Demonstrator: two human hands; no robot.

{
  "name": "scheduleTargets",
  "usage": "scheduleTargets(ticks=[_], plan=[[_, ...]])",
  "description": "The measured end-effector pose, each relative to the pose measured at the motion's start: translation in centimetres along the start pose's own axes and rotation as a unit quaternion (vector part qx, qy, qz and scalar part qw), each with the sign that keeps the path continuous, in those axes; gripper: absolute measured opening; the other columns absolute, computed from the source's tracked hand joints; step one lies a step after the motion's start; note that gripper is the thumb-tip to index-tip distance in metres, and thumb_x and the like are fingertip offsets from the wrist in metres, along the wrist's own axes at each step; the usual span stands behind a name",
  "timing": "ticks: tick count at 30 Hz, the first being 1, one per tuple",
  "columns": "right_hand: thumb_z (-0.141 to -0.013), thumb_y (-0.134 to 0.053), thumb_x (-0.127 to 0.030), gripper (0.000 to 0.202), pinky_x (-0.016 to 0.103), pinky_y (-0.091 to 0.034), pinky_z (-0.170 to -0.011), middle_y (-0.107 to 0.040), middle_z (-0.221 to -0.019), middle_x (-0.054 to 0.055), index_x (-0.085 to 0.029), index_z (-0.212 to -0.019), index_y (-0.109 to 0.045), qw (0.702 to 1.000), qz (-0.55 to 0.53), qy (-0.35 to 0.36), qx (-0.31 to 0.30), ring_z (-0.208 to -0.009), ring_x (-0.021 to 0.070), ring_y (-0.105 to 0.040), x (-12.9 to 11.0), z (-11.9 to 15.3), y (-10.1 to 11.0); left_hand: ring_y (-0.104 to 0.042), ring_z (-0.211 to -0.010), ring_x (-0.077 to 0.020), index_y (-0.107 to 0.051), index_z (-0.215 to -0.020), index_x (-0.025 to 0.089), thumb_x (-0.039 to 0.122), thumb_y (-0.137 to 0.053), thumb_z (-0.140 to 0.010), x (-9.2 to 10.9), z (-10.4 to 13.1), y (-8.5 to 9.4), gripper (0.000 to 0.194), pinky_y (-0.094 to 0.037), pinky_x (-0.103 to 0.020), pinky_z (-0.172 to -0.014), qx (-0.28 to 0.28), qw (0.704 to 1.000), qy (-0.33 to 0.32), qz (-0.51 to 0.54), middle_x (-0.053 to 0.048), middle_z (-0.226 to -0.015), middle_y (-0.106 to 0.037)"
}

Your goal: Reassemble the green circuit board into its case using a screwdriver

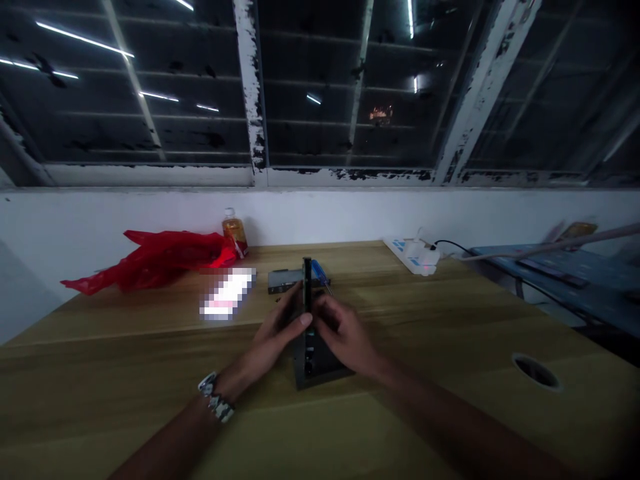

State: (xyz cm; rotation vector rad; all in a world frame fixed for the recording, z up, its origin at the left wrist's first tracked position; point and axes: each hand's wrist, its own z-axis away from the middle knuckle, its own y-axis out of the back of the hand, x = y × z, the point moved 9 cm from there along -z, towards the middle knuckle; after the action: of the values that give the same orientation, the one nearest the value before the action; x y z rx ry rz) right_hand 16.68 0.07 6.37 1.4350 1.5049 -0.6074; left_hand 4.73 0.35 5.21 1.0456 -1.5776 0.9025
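Holding upright, between left hand (pixel 280 333) and right hand (pixel 345 337), both grips closed on it, a thin dark circuit board (pixel 307 293) in a dark metal case (pixel 315 360) lying open on the wooden worktop (pixel 150 373), seating apparently unfinished.

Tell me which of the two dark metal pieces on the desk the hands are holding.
The nearer one: the dark box under the left hand and right hand, with a thin panel standing upright. The other grey piece lies untouched farther back, beside the blue-handled screwdriver.

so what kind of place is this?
Probably an improvised electronics workbench in an old building at night. Both hands, left hand and right hand, hold a dark device on a wooden desk; a power strip lies near the wall, below peeling window frames.
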Motion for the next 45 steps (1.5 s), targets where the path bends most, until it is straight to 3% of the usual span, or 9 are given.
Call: scheduleTargets(ticks=[5, 11, 15, 21, 25, 30, 37, 45], plan=[[-0.090, -0.055, -0.016, 0.014, 0.034, -0.052, -0.081, -0.065, -0.097, 0.006, -0.022, -0.102, -0.059, 0.995, 0.074, 0.061, 0.038, -0.090, 0.0203, -0.064, -0.5, 0.1, 1.4, -0.036, -0.142, -0.0322, -0.040, -0.147, 0.024, 0.032, -0.076, -0.081, -0.8, -0.3, -0.4, 0.076, -0.025, -0.054, -0.119, -0.122, 0.992, 0.021, -0.015, -0.012, -0.154, -0.041], [-0.087, -0.052, -0.006, 0.031, 0.036, -0.049, -0.092, -0.063, -0.112, 0.007, -0.024, -0.111, -0.061, 0.980, 0.136, 0.144, 0.015, -0.106, 0.0212, -0.061, -2.7, 0.4, 0.8, -0.051, -0.129, -0.0332, -0.044, -0.143, 0.024, 0.021, -0.080, -0.076, -2.7, -0.8, -0.1, 0.076, -0.034, -0.059, -0.113, -0.152, 0.988, 0.027, 0.013, -0.014, -0.142, -0.053], [-0.088, -0.052, -0.005, 0.041, 0.036, -0.047, -0.099, -0.062, -0.123, 0.008, -0.026, -0.122, -0.059, 0.975, 0.151, 0.160, -0.006, -0.116, 0.0211, -0.058, -3.7, 0.5, 0.3, -0.047, -0.134, -0.0309, -0.034, -0.149, 0.029, 0.017, -0.076, -0.076, -3.2, -0.7, 0.7, 0.085, -0.034, -0.056, -0.115, -0.113, 0.993, 0.006, -0.018, -0.012, -0.147, -0.049], [-0.089, -0.051, -0.008, 0.040, 0.036, -0.043, -0.105, -0.062, -0.127, 0.006, -0.026, -0.124, -0.059, 0.986, 0.086, 0.140, -0.012, -0.120, 0.0194, -0.057, -3.6, 0.7, 0.1, -0.036, -0.142, -0.0342, -0.019, -0.155, 0.030, 0.011, -0.069, -0.072, -1.1, -0.6, 2.0, 0.099, -0.030, -0.054, -0.117, -0.055, 0.984, -0.125, -0.116, -0.012, -0.158, -0.030], [-0.098, -0.048, -0.027, 0.020, 0.033, -0.048, -0.091, -0.069, -0.108, 0.003, -0.025, -0.108, -0.065, 0.998, 0.023, 0.040, 0.030, -0.102, 0.0183, -0.063, -2.4, 0.3, 1.3, -0.027, -0.146, -0.0350, -0.016, -0.155, 0.027, 0.007, -0.066, -0.072, 0.0, -0.8, 3.2, 0.100, -0.024, -0.059, -0.118, 0.017, 0.954, -0.178, -0.242, -0.014, -0.159, -0.025], [-0.089, -0.061, -0.043, 0.022, 0.028, -0.045, -0.065, -0.062, -0.080, 0.000, -0.020, -0.088, -0.061, 0.995, -0.012, -0.094, 0.014, -0.073, 0.0152, -0.058, 0.6, -0.3, 2.4, -0.026, -0.144, -0.0350, -0.016, -0.155, 0.028, 0.007, -0.067, -0.070, 1.6, -0.6, 3.8, 0.101, -0.024, -0.059, -0.118, 0.055, 0.922, -0.196, -0.329, -0.013, -0.155, -0.029], [-0.087, -0.063, -0.040, 0.026, 0.024, -0.038, -0.056, -0.049, -0.067, -0.003, -0.019, -0.074, -0.054, 0.991, 0.039, -0.120, -0.035, -0.062, 0.0122, -0.048, 2.5, -0.4, 3.1, -0.029, -0.142, -0.0360, -0.019, -0.154, 0.026, 0.010, -0.066, -0.070, 3.3, -0.3, 4.0, 0.097, -0.027, -0.060, -0.117, 0.069, 0.895, -0.204, -0.392, -0.013, -0.153, -0.031], [-0.088, -0.063, -0.045, 0.031, 0.023, -0.035, -0.053, -0.050, -0.061, -0.005, -0.019, -0.073, -0.055, 0.989, 0.000, -0.133, -0.061, -0.055, 0.0098, -0.045, 2.5, -0.5, 2.5, -0.031, -0.143, -0.0365, -0.018, -0.154, 0.027, 0.010, -0.067, -0.071, 3.3, -0.4, 4.9, 0.098, -0.028, -0.060, -0.118, 0.088, 0.905, -0.238, -0.341, -0.013, -0.155, -0.030]])
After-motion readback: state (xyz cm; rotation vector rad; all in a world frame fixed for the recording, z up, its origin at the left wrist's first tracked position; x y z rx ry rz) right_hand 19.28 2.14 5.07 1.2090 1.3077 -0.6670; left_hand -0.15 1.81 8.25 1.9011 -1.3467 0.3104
